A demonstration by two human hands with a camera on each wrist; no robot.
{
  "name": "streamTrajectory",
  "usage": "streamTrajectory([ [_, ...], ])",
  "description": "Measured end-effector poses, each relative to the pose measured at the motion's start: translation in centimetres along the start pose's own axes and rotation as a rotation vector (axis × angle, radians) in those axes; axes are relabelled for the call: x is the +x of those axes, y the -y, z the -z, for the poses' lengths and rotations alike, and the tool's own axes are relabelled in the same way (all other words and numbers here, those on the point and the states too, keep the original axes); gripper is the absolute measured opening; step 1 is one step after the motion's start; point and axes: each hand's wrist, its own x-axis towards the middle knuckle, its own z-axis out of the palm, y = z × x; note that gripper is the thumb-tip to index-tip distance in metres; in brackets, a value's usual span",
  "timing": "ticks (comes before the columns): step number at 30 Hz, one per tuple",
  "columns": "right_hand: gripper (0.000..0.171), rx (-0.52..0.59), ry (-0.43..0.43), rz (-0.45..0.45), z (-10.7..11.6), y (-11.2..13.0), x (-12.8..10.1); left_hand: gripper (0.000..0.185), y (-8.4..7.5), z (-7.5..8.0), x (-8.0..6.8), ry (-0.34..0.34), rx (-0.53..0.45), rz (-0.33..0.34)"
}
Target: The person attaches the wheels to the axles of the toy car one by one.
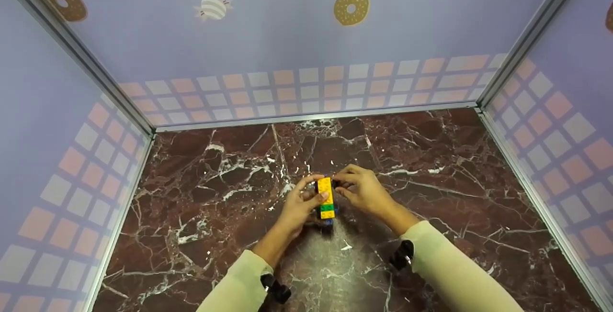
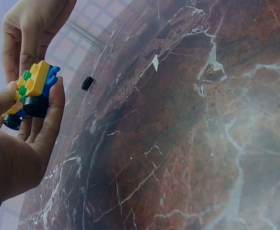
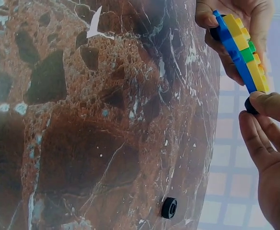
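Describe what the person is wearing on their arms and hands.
Both hands, left hand and right hand, are bare, with no gloves. Each arm wears a pale cream long sleeve reaching the wrist. A small black camera mount sits under each cuff.

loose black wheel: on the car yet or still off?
Off. The black wheel lies alone on the marble table, apart from the brick car gripped by the left hand; the right hand pinches the car's end.
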Motion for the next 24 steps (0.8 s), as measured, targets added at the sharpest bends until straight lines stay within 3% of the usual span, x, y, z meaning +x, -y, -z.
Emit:
streamTrajectory([
  [10, 0.026, -0.171, -0.023, 0.104, -0.17, 0.13, -0.07, 0.057, 0.01, -0.21, 0.04, -0.004, -0.029, 0.048],
  [13, 0.027, -0.112, -0.021, 0.08, -0.15, -0.02, -0.11, 0.056, 0.04, -0.28, 0.02, -0.007, -0.018, 0.035],
  [19, 0.029, 0.119, 0.006, -0.105, 0.07, -0.15, -0.16, 0.051, 0.13, -0.44, 0.05, -0.012, 0.028, -0.055],
  [24, 0.03, 0.158, 0.001, -0.125, 0.02, -0.19, -0.1, 0.051, 0.13, -0.5, 0.08, -0.006, -0.015, -0.033],
])
